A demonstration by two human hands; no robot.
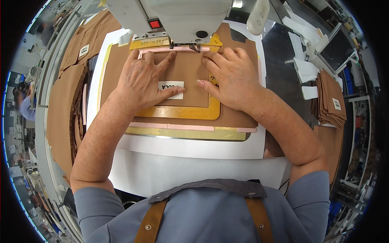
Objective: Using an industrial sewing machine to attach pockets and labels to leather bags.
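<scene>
My left hand (142, 77) rests palm down on a brown fabric panel (111, 81), fingers spread. Its index fingertip is close to the presser foot of a grey sewing machine (182, 22). The thumb of that hand touches a small white label (165, 86). My right hand (231, 75) lies across the right side of a yellow template frame (178, 113), fingers bent a little and thumb apart, also pressing the panel. Neither hand grips anything. Under the needle area runs a pink strip (186, 49) along the frame's far edge.
More pink strips (190, 127) lie near the panel's front edge, over a white sheet (194, 150). Brown fabric pieces (60, 117) are piled at the left. At the right stand a folded brown stack (330, 97), white scraps (306, 71) and a dark screen (334, 48).
</scene>
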